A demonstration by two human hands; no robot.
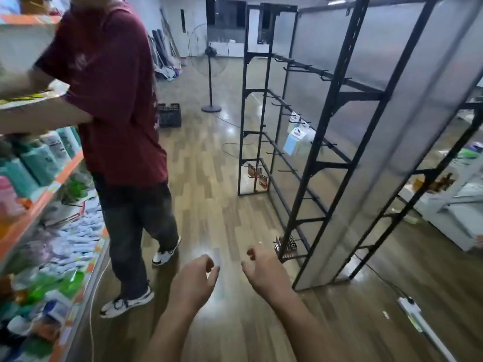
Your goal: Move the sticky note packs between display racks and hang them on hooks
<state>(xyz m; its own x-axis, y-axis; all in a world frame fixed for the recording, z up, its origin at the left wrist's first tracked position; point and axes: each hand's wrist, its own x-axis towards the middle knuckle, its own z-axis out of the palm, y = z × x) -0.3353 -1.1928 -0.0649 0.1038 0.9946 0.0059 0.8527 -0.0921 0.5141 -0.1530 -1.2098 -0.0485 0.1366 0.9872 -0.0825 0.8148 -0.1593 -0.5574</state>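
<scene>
Sticky note packs (296,141) hanging on black rack (326,163), left hand (193,279) and right hand (264,270) loosely curled, holding nothing, over bare floor (209,178)

Shelving (39,194) is set along the left, with a person (117,113) stood just before it. A hook rack (326,142) is placed to the right; packs (296,142) are hung on its middle hooks. A fan (210,74) and a crate (169,114) are seen behind, on the floor (222,205).

dim, motion-blurred, glare on floor (224,296)
</scene>
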